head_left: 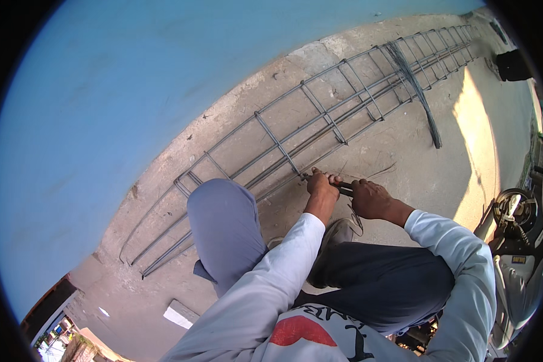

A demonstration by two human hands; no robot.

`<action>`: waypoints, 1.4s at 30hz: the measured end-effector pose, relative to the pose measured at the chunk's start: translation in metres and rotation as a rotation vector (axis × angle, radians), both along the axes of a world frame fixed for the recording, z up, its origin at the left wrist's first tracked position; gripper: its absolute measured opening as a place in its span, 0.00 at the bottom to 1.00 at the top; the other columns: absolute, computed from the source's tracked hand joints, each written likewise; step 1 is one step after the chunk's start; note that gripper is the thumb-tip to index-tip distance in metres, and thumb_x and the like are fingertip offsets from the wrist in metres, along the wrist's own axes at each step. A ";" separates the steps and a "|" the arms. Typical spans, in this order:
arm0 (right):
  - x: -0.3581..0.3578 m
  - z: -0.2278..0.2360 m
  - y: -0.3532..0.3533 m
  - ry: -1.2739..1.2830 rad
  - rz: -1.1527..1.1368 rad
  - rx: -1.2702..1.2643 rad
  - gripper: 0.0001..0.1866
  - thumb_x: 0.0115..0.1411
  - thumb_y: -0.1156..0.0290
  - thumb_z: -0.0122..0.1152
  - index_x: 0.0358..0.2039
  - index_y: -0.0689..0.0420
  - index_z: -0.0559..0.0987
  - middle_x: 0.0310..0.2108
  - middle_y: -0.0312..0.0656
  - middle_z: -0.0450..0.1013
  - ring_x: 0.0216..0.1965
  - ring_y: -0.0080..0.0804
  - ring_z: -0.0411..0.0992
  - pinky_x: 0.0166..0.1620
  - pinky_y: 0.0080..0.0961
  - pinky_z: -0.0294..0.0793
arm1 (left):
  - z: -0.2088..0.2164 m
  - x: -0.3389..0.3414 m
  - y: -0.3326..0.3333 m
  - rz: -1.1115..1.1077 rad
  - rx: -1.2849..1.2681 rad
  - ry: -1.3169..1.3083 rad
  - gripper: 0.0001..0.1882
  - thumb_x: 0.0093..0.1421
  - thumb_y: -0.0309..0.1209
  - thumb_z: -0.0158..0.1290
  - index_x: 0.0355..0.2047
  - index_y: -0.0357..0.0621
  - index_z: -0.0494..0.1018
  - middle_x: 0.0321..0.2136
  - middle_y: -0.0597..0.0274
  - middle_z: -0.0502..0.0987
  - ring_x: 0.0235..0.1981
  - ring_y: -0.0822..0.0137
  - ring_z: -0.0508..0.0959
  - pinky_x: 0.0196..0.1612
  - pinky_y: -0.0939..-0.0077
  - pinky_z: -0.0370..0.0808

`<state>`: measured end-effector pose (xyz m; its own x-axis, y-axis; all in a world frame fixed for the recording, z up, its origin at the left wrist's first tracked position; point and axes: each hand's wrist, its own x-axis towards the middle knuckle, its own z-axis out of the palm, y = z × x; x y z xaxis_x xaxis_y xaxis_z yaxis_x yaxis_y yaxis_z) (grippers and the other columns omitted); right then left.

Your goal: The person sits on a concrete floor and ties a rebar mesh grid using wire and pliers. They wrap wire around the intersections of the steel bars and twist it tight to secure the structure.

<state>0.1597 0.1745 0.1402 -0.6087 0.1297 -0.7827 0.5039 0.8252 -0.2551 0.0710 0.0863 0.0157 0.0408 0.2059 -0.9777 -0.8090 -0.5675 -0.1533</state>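
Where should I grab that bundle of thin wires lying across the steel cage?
I'd take the wire bundle by its near end, from your side: that narrow end sticks out past the steel cage, while the rest lies across its bars.

dull metal rebar cage (324,113) at one o'clock, rough concrete floor (428,175) beneath, smooth matt wall (114,108) at ten

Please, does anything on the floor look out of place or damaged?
Mildly: a bundle of thin wires lies crosswise over the metal bar cage, one end sticking out past it, which breaks the regular pattern. I see no clear damage.
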 end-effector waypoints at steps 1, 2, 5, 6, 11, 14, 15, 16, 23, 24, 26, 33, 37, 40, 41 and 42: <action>0.007 -0.009 -0.004 0.022 -0.015 0.107 0.18 0.62 0.66 0.60 0.47 0.66 0.73 0.43 0.58 0.78 0.46 0.53 0.78 0.49 0.45 0.76 | 0.004 0.002 0.004 -0.023 -0.026 -0.013 0.23 0.75 0.50 0.42 0.26 0.49 0.59 0.17 0.71 0.56 0.15 0.71 0.56 0.20 0.71 0.66; 0.001 -0.009 -0.004 0.019 -0.020 0.067 0.19 0.64 0.61 0.62 0.43 0.66 0.75 0.37 0.60 0.79 0.44 0.53 0.79 0.47 0.46 0.77 | 0.001 0.004 0.003 -0.038 -0.057 -0.026 0.23 0.74 0.50 0.43 0.26 0.49 0.59 0.17 0.71 0.56 0.15 0.71 0.56 0.20 0.71 0.66; -0.004 -0.027 0.002 0.007 -0.056 -0.014 0.19 0.65 0.59 0.62 0.38 0.67 0.77 0.32 0.63 0.78 0.40 0.55 0.80 0.44 0.47 0.77 | -0.007 0.006 -0.008 -0.119 -0.067 0.056 0.22 0.72 0.51 0.49 0.27 0.50 0.61 0.18 0.70 0.59 0.17 0.70 0.61 0.24 0.69 0.70; 0.026 -0.058 0.023 0.093 -0.019 -0.071 0.22 0.66 0.53 0.62 0.32 0.63 0.78 0.27 0.55 0.78 0.30 0.47 0.79 0.35 0.42 0.77 | 0.001 0.023 -0.004 -0.180 0.045 0.187 0.21 0.67 0.50 0.57 0.30 0.49 0.66 0.22 0.70 0.64 0.20 0.70 0.67 0.29 0.71 0.74; 0.024 -0.052 0.022 -0.588 -0.869 -0.892 0.22 0.68 0.47 0.59 0.31 0.55 0.76 0.22 0.33 0.66 0.24 0.24 0.65 0.27 0.25 0.66 | 0.009 0.027 -0.018 -0.026 0.185 0.274 0.20 0.64 0.52 0.59 0.31 0.52 0.68 0.20 0.70 0.64 0.20 0.71 0.66 0.30 0.68 0.74; 0.041 -0.071 0.023 -0.764 -1.108 -1.306 0.22 0.69 0.48 0.58 0.34 0.56 0.76 0.24 0.34 0.69 0.24 0.27 0.67 0.27 0.27 0.69 | 0.001 0.027 -0.029 0.004 0.310 0.263 0.19 0.65 0.51 0.59 0.31 0.52 0.68 0.17 0.72 0.63 0.18 0.71 0.64 0.28 0.70 0.72; 0.040 -0.071 0.019 -0.717 -1.062 -1.261 0.22 0.69 0.47 0.57 0.35 0.56 0.77 0.25 0.35 0.70 0.25 0.29 0.69 0.27 0.29 0.71 | -0.007 0.029 -0.037 0.003 0.353 0.272 0.19 0.66 0.50 0.58 0.31 0.52 0.68 0.17 0.72 0.62 0.18 0.71 0.64 0.28 0.70 0.71; 0.041 -0.069 0.016 -0.670 -1.017 -1.217 0.23 0.69 0.46 0.57 0.36 0.56 0.77 0.25 0.37 0.70 0.26 0.30 0.71 0.28 0.30 0.72 | -0.015 0.033 -0.040 -0.021 0.316 0.262 0.18 0.67 0.49 0.57 0.30 0.52 0.67 0.16 0.72 0.61 0.17 0.72 0.63 0.27 0.71 0.70; 0.007 -0.027 0.015 -0.379 -0.594 -0.511 0.27 0.68 0.48 0.59 0.43 0.66 0.77 0.31 0.50 0.76 0.34 0.42 0.80 0.40 0.39 0.80 | -0.010 0.022 -0.007 -0.184 -0.145 0.035 0.23 0.68 0.51 0.56 0.29 0.45 0.65 0.18 0.68 0.62 0.17 0.70 0.61 0.22 0.70 0.65; 0.014 -0.029 0.005 -0.113 -0.262 -0.261 0.26 0.66 0.52 0.61 0.45 0.68 0.76 0.35 0.58 0.78 0.37 0.52 0.80 0.45 0.44 0.78 | -0.010 0.018 -0.001 -0.219 -0.256 -0.027 0.24 0.67 0.52 0.57 0.30 0.44 0.65 0.20 0.66 0.63 0.17 0.70 0.62 0.21 0.69 0.65; 0.023 -0.035 -0.010 -0.031 -0.172 -0.092 0.25 0.65 0.52 0.61 0.46 0.66 0.75 0.37 0.60 0.78 0.39 0.56 0.79 0.47 0.47 0.76 | -0.011 0.013 0.002 -0.183 -0.253 -0.052 0.26 0.66 0.52 0.58 0.30 0.41 0.65 0.21 0.65 0.65 0.17 0.69 0.62 0.21 0.68 0.66; 0.017 -0.050 0.005 -0.307 -0.496 -0.504 0.21 0.66 0.53 0.61 0.29 0.60 0.75 0.24 0.48 0.74 0.25 0.46 0.73 0.34 0.44 0.72 | 0.006 0.022 -0.036 -0.400 -0.158 0.233 0.26 0.62 0.54 0.62 0.37 0.42 0.72 0.26 0.65 0.74 0.26 0.66 0.80 0.29 0.71 0.77; 0.033 -0.058 0.001 -0.604 -1.063 -1.076 0.17 0.66 0.55 0.63 0.29 0.56 0.74 0.19 0.34 0.65 0.19 0.26 0.61 0.23 0.30 0.63 | -0.001 0.024 -0.052 -0.308 0.292 0.370 0.24 0.61 0.54 0.62 0.41 0.47 0.74 0.24 0.73 0.74 0.32 0.70 0.81 0.35 0.75 0.77; 0.023 -0.050 0.003 -0.709 -1.050 -1.200 0.16 0.66 0.57 0.64 0.32 0.58 0.75 0.22 0.36 0.68 0.23 0.29 0.68 0.26 0.30 0.71 | -0.021 0.025 -0.049 -0.051 0.388 0.349 0.20 0.66 0.52 0.58 0.38 0.47 0.73 0.20 0.74 0.67 0.22 0.72 0.73 0.31 0.76 0.72; 0.020 -0.049 0.009 -0.689 -0.951 -1.142 0.16 0.65 0.57 0.64 0.35 0.59 0.75 0.24 0.37 0.70 0.25 0.32 0.71 0.29 0.31 0.74 | -0.023 0.026 -0.045 -0.052 0.361 0.324 0.19 0.67 0.50 0.56 0.37 0.47 0.72 0.19 0.74 0.65 0.20 0.73 0.70 0.29 0.75 0.71; 0.015 -0.047 0.015 -0.672 -0.843 -1.088 0.17 0.65 0.57 0.65 0.37 0.59 0.75 0.26 0.39 0.72 0.28 0.34 0.74 0.32 0.32 0.78 | -0.024 0.027 -0.043 -0.047 0.328 0.303 0.18 0.69 0.49 0.55 0.37 0.46 0.71 0.18 0.74 0.63 0.18 0.73 0.66 0.27 0.75 0.69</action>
